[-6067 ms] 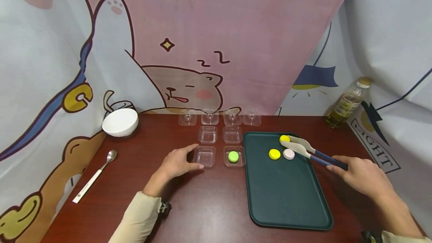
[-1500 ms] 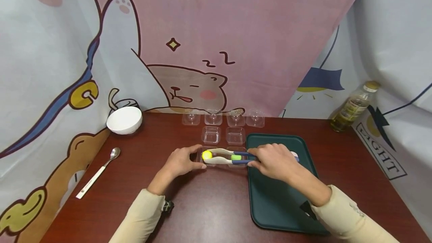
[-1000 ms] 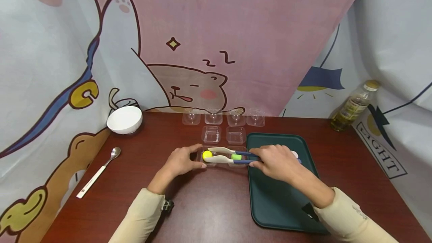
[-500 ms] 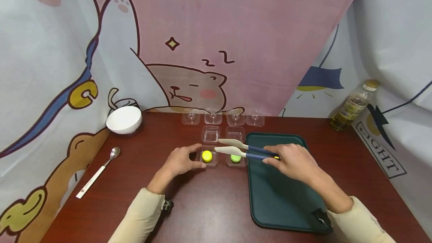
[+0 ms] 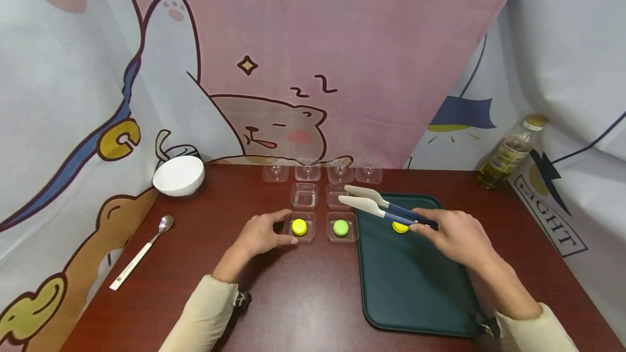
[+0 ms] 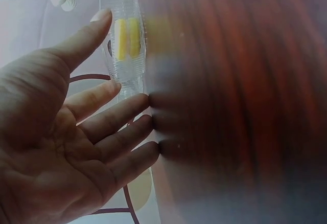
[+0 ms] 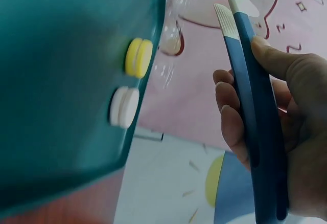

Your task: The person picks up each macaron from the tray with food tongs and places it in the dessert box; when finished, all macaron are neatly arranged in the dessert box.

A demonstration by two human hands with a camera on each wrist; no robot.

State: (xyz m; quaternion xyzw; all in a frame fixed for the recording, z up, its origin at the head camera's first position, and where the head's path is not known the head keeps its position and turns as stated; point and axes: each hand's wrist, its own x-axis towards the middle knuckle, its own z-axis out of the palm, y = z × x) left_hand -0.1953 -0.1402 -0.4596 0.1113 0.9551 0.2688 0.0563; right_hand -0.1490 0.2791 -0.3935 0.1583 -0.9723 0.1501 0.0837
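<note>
My left hand [image 5: 259, 235] holds a clear plastic container [image 5: 309, 237] at its left side, thumb and index finger at opposite corners, other fingers extended. Inside sits a yellow macaron [image 5: 299, 227], also edge-on in the left wrist view [image 6: 127, 39]. To its right, a matching container holds a green macaron [image 5: 340, 227]. My right hand [image 5: 457, 235] grips blue-handled tongs [image 5: 371, 205], their pale tips apart with nothing between, over the dark green tray [image 5: 415, 287]. Beneath the tongs lies another yellow macaron [image 5: 400, 227]; a white macaron [image 7: 124, 106] beside it shows only in the right wrist view.
Two more clear containers [image 5: 305, 195] stand behind, and several clear domed lids [image 5: 307, 170] line the back edge. A white bowl [image 5: 179, 176] and a long-handled spoon [image 5: 142, 254] are at left. An oil bottle [image 5: 508, 152] stands at back right.
The yellow macaron carried from the tray in the tongs now lies in the left-hand container. The tongs have released it and moved right, back over the tray. My left hand has stayed put.
</note>
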